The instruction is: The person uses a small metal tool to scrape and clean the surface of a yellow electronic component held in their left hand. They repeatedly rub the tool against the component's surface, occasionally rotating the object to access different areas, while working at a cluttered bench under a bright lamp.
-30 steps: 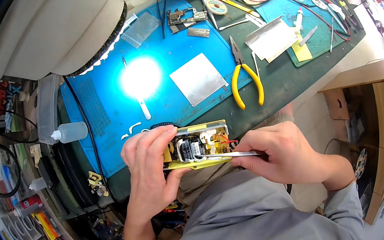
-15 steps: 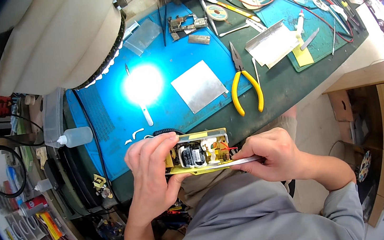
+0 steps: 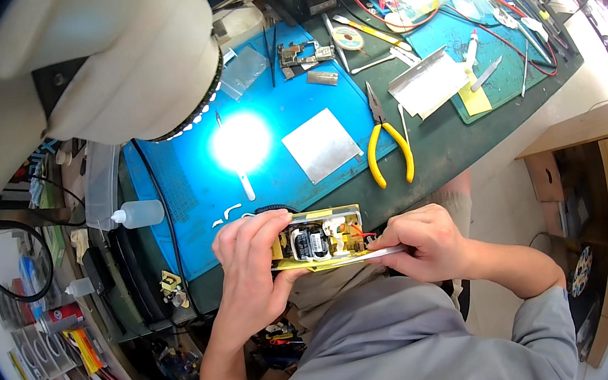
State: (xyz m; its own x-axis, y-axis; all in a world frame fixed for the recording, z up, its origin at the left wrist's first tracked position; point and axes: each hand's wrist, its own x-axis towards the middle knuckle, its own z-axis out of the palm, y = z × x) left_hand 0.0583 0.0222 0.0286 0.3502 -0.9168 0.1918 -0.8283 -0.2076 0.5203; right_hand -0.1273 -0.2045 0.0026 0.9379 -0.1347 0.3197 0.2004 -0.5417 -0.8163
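An opened power supply (image 3: pixel 316 242), a long box with yellow tape on its edges, is held at the bench's near edge. Black, white and yellow parts and a short red wire show inside it. My left hand (image 3: pixel 250 272) is closed round its left end, fingers over the top edge and thumb below. My right hand (image 3: pixel 428 241) is closed on a flat, pale strip (image 3: pixel 374 255) at the box's lower right edge. Whether the strip is a tool or part of the casing, I cannot tell. The fingertips of the right hand are near the red wire.
Beyond the box, a square metal plate (image 3: pixel 321 145) lies on the blue mat (image 3: pixel 203 236). Yellow-handled pliers (image 3: pixel 388 145) and a bent metal cover (image 3: pixel 429 83) are on its right. A large white lamp or scope head (image 3: pixel 129 67) overhangs the left, near a squeeze bottle (image 3: pixel 138 214).
The view has shifted slightly, so the bench and the white overhead head sit differently in the picture. Both hands keep their grips on the power supply and the strip.
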